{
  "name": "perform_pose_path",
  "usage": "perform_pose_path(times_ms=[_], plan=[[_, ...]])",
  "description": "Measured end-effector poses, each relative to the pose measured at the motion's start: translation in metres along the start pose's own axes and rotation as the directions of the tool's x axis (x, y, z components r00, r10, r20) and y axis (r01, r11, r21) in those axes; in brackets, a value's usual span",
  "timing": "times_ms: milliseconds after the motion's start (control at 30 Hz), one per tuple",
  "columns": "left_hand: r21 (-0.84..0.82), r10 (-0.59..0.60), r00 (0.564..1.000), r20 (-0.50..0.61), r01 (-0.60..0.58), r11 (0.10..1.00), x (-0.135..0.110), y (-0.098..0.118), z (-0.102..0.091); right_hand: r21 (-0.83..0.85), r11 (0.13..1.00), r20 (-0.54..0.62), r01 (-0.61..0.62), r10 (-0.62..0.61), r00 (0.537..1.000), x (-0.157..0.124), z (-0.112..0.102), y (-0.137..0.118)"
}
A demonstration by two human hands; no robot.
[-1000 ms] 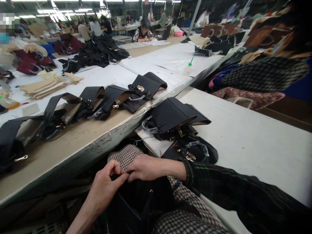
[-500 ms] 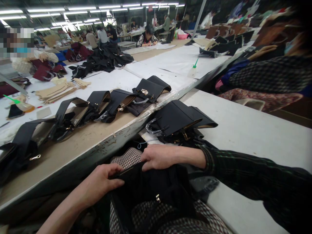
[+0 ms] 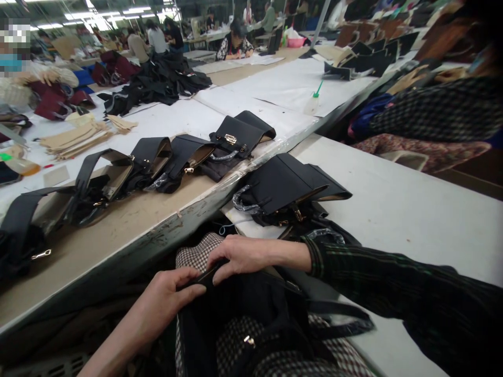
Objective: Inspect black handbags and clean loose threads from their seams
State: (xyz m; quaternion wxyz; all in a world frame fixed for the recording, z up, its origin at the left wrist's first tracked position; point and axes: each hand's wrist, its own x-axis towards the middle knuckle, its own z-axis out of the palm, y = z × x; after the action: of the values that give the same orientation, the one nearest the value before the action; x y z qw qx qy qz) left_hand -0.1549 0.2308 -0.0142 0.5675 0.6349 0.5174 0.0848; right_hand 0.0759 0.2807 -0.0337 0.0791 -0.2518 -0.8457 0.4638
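Note:
A black handbag [image 3: 247,293] lies across my lap over checkered cloth [image 3: 196,255], its dark inside facing up and a small gold clasp low on it. My left hand [image 3: 176,290] pinches the bag's upper edge between thumb and fingers. Close beside it, my right hand [image 3: 236,259] grips the same edge, thumb on the near side. A plastic-wrapped handle [image 3: 346,322] sticks out to the right of the bag. Just beyond my right hand, another black handbag [image 3: 281,183] with a wrapped handle rests on the white table.
Several black handbags [image 3: 153,159] stand in a row on the long worktable [image 3: 176,212]. Tan pieces [image 3: 74,137] and a green-tipped bottle [image 3: 313,102] lie farther back. A co-worker's checked sleeve [image 3: 436,112] is at right. The white tabletop [image 3: 412,225] spreads to my right.
My right hand has moved left along the bag's edge, nearer my left hand. The wrapped handle now shows farther out to the right. The view has shifted slightly.

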Motion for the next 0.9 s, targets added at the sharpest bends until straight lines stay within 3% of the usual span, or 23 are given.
perform_pose_path(times_ms=[233,433,800,900], plan=[[0.025,0.006,1.0,-0.009,-0.005,1.0,-0.006,-0.007,0.001,-0.014,0.998,-0.045,-0.065,0.064,0.997,0.004,0.004,-0.001],[-0.008,0.042,0.999,-0.002,-0.042,0.999,-0.004,-0.006,0.003,-0.106,0.978,-0.013,0.181,-0.183,0.983,0.004,0.003,-0.009],[-0.027,0.011,0.999,0.032,-0.01,1.0,-0.005,-0.006,0.003,-0.308,0.931,0.092,0.194,-0.173,0.98,0.006,0.001,-0.012],[-0.052,0.012,1.0,0.028,-0.01,0.999,-0.006,-0.007,0.002,-0.327,0.927,0.076,0.184,-0.168,0.983,0.005,0.002,-0.011]])
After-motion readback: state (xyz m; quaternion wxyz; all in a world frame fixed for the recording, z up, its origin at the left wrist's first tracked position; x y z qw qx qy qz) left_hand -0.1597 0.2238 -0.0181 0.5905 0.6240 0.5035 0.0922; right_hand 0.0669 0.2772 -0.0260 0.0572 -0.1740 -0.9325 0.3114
